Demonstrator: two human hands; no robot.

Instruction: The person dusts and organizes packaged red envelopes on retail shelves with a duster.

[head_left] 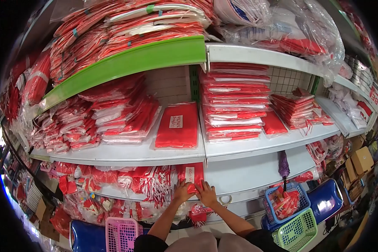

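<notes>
On the lower shelf lies a flat red cloth packet [190, 171] in clear plastic, with a white handwritten label. My left hand [184, 191] grips its near left edge, fingers bent over the top. At the near right edge my right hand [206, 194] also holds the packet, its fingers pointing away from me. Left of the packet lies a bunch of red and white fringed pieces [157, 182]. A similar labelled red packet [178, 126] rests on the shelf above. A roll of tape [225, 199] is right of my right hand.
Stacks of wrapped red and white packets [235, 103] fill the middle shelf [172, 156], which juts out above my hands. Below stand a pink basket [121, 233], a blue basket [273, 210], a green basket [298, 231] and blue stools [88, 237]. A purple duster [284, 164] stands at right.
</notes>
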